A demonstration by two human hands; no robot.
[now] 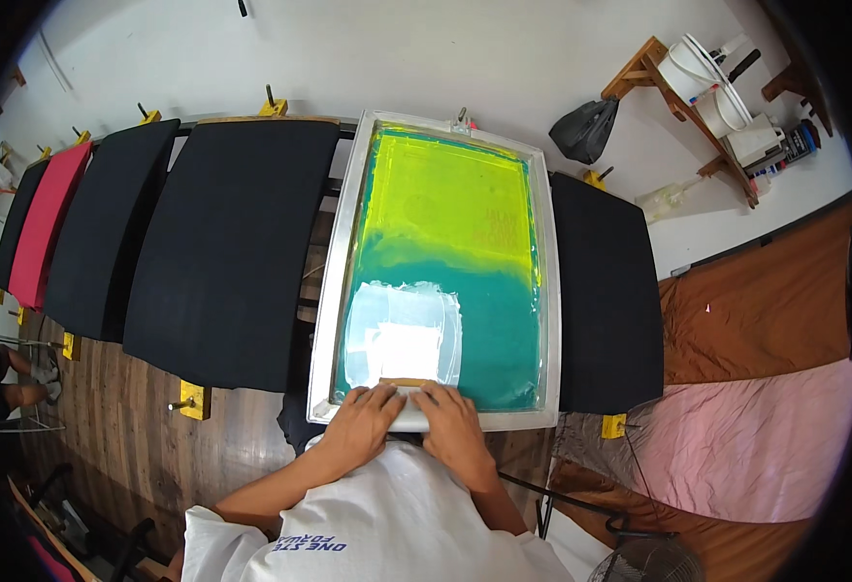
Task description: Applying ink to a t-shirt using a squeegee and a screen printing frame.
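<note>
A printing screen (330,320) in a pale metal frame lies before me. Its mesh is teal, with a yellow-green layer over the far half. White ink (358,335) forms a glossy patch on the near left part. At the near end of the mesh, my left hand (363,419) and my right hand (452,417) lie side by side. Both have their fingers curled over a squeegee (402,382), of which only a narrow brown edge shows between them. The blade and the thumbs are hidden.
Black-covered print boards (232,242) and a red one (49,228) stand left; another black board (606,291) stands right. Yellow clamps (193,400) jut from their ends. A wooden wall shelf (683,112) holds white buckets, beside a hanging black bag (584,131). A fan (644,560) stands near right.
</note>
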